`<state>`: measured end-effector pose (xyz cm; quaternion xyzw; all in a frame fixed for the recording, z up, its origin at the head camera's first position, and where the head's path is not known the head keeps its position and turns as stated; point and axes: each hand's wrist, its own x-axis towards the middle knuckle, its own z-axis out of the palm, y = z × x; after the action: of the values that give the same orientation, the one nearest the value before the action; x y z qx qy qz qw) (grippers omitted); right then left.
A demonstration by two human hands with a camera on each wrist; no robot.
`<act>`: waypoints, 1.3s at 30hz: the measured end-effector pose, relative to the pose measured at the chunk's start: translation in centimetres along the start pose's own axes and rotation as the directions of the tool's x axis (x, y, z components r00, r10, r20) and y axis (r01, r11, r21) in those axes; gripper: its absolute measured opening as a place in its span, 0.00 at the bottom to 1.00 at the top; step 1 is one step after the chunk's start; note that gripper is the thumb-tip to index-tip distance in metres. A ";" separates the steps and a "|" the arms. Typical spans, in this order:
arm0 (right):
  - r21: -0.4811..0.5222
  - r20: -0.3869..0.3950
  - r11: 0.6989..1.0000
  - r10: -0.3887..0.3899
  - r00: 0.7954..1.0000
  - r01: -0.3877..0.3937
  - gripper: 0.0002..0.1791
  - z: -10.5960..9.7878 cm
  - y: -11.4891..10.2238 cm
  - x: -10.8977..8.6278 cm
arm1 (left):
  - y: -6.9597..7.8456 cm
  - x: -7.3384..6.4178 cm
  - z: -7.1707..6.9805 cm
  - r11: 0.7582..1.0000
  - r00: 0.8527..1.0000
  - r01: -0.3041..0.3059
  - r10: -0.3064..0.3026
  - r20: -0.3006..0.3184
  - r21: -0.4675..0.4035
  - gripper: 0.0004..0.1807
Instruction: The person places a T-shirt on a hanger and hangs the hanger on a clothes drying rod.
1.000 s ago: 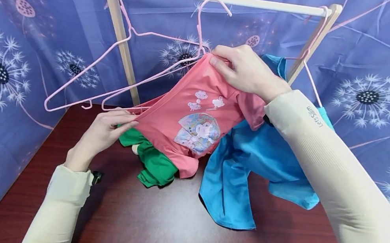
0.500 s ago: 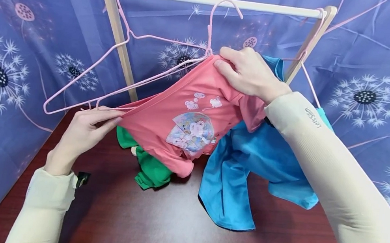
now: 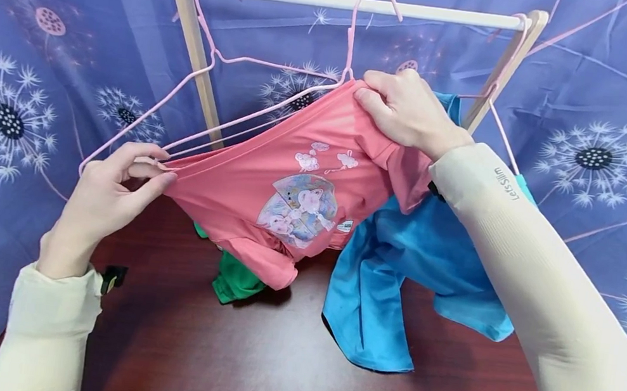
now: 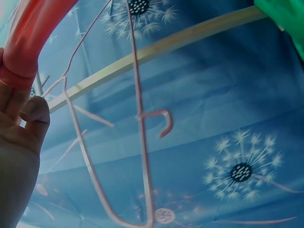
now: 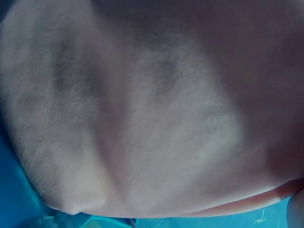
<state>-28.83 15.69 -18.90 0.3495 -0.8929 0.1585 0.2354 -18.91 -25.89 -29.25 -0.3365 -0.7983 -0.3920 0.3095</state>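
A pink shirt [image 3: 293,168] hung on a slant, high at one end

From where I stood, the pink shirt was up in the air between the left hand [image 3: 104,196] and the right hand [image 3: 408,110]. It lay to the right of the left hand, and below and to the left of the right hand. Its long top edge made a slanted line, low by the left hand and high by the right hand. A pink hanger [image 3: 350,49] slanted almost the same way, just behind that edge. The left hand was nearer to its low end, and the right hand was nearer to its hook. I could not see where the low end stopped.

The left hand pinched the edge with thumb and fingers. The right hand gripped some of the shirt near the hook. I could not tell if either one held the pink hanger too.

The shirt looked soft, with a big round-topped picture and little pale cloud shapes. It was smooth near the top edge and floppy lower down, where a short sleeve drooped. A green cloth [image 3: 237,282] peeped out under it, and a blue cloth [image 3: 416,257] hung to the right.
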 end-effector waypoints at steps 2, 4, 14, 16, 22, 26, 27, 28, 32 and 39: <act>0.009 -0.005 1.000 -0.006 1.000 0.006 0.19 0.0 0.1 0.0 | 0.4 0.4 -0.2 1.000 1.000 0.000 0.001 -0.007 0.020 0.21; 0.020 -0.006 1.000 -0.008 1.000 0.008 0.19 0.0 0.1 0.0 | 0.8 0.8 -0.5 0.999 1.000 -0.012 0.012 -0.008 0.033 0.19; 0.038 0.035 0.999 -0.040 0.999 0.039 0.20 0.4 0.3 -0.2 | 1.7 2.7 -1.5 0.972 0.986 -0.165 0.161 0.038 0.168 0.22; 0.034 0.055 0.998 -0.054 0.997 0.053 0.20 0.6 0.4 -0.2 | 1.8 3.0 -1.7 0.962 0.980 -0.196 0.188 0.060 0.189 0.20; 0.015 0.052 0.999 -0.052 0.997 0.051 0.20 0.9 0.2 -0.2 | 1.9 3.9 -1.7 0.948 0.965 -0.240 0.210 0.155 0.210 0.07; 0.009 0.063 0.999 -0.050 0.997 0.050 0.20 1.0 -0.2 -0.1 | 2.1 4.7 -1.4 0.948 0.970 -0.209 0.169 0.177 0.241 0.15; 0.007 0.065 0.999 -0.051 0.997 0.051 0.20 1.1 -0.3 -0.1 | 2.2 4.9 -1.2 0.946 0.969 -0.208 0.166 0.182 0.247 0.14; 0.006 0.065 0.999 -0.052 0.997 0.051 0.20 1.1 -0.4 -0.1 | 2.2 5.2 -1.1 0.945 0.969 -0.209 0.164 0.187 0.252 0.14; -0.004 0.057 0.999 -0.052 0.997 0.052 0.20 1.2 -0.6 -0.1 | 2.4 5.9 -0.6 0.942 0.964 -0.211 0.157 0.214 0.260 0.13; -0.006 0.061 0.999 -0.043 0.997 0.043 0.20 1.4 -0.9 -0.1 | 2.3 6.7 0.8 0.949 0.956 -0.238 0.191 0.224 0.209 0.13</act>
<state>-28.60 14.49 -20.00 0.3723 -0.8925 0.1394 0.2130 -21.22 -22.20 -23.59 -0.4207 -0.8245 -0.2233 0.3056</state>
